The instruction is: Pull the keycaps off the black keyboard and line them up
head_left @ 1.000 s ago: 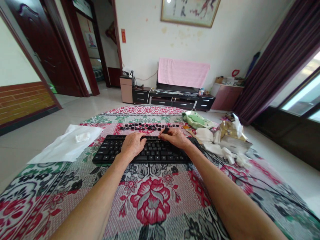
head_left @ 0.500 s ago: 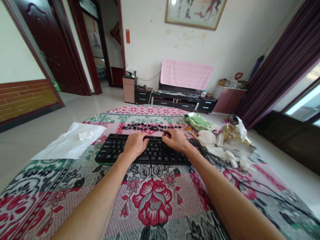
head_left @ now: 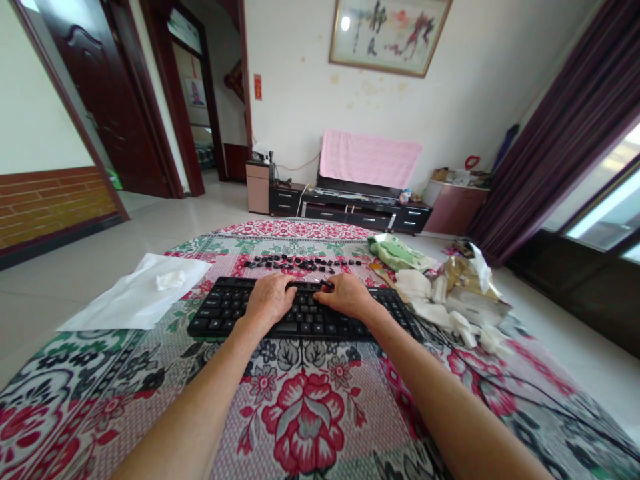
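Gold-coloured bag (head_left: 457, 272) at right, white tissue (head_left: 481, 270) poking out; green soft pack (head_left: 397, 253) beside it, contents hidden. Keyboard (head_left: 313, 327): black, flat on the floral cloth (head_left: 300, 373) under both hands; loose black keycaps (head_left: 306, 265) scattered behind it. Left hand (head_left: 270, 298) half-curled on it, grip unclear. Right hand (head_left: 345, 295) pinches a small dark piece (head_left: 327, 284), lower than a second ago.
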### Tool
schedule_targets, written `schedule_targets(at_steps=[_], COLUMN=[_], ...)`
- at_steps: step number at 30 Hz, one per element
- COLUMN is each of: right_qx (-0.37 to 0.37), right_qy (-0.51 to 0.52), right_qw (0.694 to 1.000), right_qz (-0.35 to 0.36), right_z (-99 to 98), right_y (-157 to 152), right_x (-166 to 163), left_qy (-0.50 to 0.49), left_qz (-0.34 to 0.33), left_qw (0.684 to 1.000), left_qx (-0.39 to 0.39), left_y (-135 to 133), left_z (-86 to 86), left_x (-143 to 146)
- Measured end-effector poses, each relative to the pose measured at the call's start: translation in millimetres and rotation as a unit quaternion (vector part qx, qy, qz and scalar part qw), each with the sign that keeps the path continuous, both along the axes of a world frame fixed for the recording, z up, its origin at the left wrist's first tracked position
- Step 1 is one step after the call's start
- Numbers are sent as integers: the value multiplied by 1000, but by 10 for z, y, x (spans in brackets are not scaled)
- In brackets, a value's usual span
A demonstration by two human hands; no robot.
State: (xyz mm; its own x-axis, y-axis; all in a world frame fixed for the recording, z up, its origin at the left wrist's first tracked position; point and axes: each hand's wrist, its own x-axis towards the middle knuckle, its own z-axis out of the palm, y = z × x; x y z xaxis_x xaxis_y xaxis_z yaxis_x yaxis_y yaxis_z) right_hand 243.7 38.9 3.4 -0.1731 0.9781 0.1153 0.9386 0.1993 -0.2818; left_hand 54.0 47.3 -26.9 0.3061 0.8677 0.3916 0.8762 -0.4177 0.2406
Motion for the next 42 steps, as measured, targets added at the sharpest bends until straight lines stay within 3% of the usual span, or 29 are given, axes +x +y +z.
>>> schedule_targets(at_steps=[10,16,18,22,29,42], right_qx=[-4,41,65,93,33,27], right_qy=[18,39,63,83,4,-43], right_qw=[999,998,996,989,983,984], right_qz=[26,38,23,-73,-183,-170], right_z=[-9,58,83,32,-200,-291], right_y=[17,-12,44,328,773,858], right_x=[38,38,115,370,524,507], left_qy=[-2,-1,-1,-4,-3,-12], left_qz=[2,7,6,4,11,7], left_qw=[1000,1000,1000,1000,1000,1000], left_qx=[0,-3,-1,8,1,1], left_y=[-8,-9,-14,-32,-43,0], left_z=[12,14,16,18,22,-10], left_x=[4,7,11,18,16,20])
